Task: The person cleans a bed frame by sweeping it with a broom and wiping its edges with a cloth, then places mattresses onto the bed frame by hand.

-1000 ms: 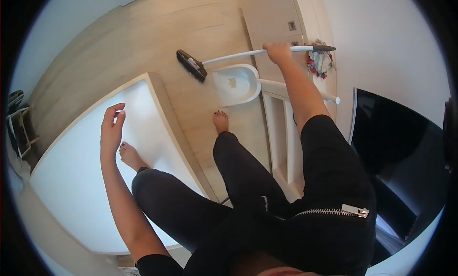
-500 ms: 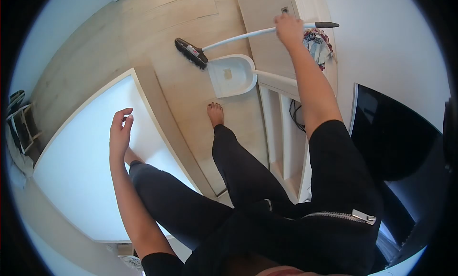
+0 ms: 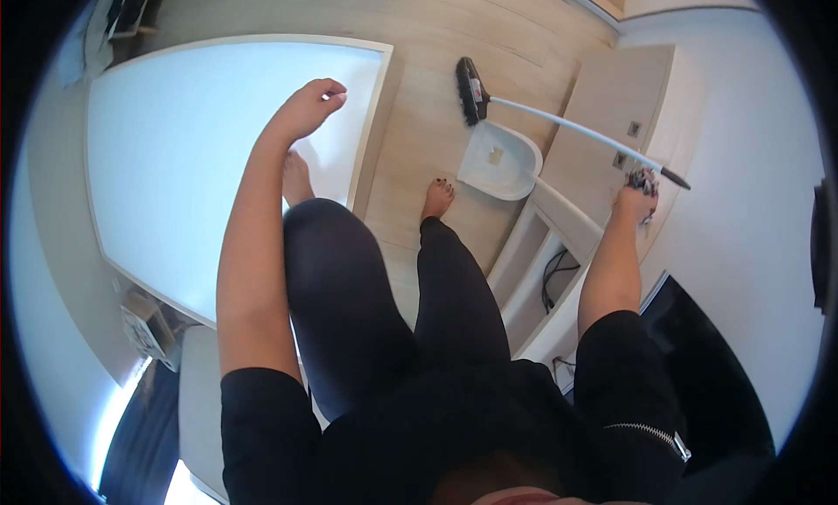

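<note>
My right hand point(image 3: 635, 206) is closed around a bunched, patterned cloth point(image 3: 644, 182) on top of the low pale cabinet. Just beyond it, a broom point(image 3: 563, 123) rests with its white pole across the cabinet edge. Its black bristle head point(image 3: 471, 90) is down on the floor. A white dustpan point(image 3: 502, 169) lies beside the broom head, its long handle pointing back toward me along the cabinet. My left hand point(image 3: 310, 110) hangs over a white, wood-rimmed platform point(image 3: 183, 156), fingers loosely bent with a gap at the thumb and nothing in them.
One bare foot point(image 3: 298, 178) is on the white platform, the other foot point(image 3: 436, 198) on the wooden floor. The cabinet point(image 3: 602, 103) has open shelves with a black cable point(image 3: 559, 274). A dark screen point(image 3: 711, 357) stands at my right.
My right hand has let go of the broom pole and taken hold of the patterned cloth. The broom stays propped on the cabinet. My view has turned, and my left hand remains over the platform.
</note>
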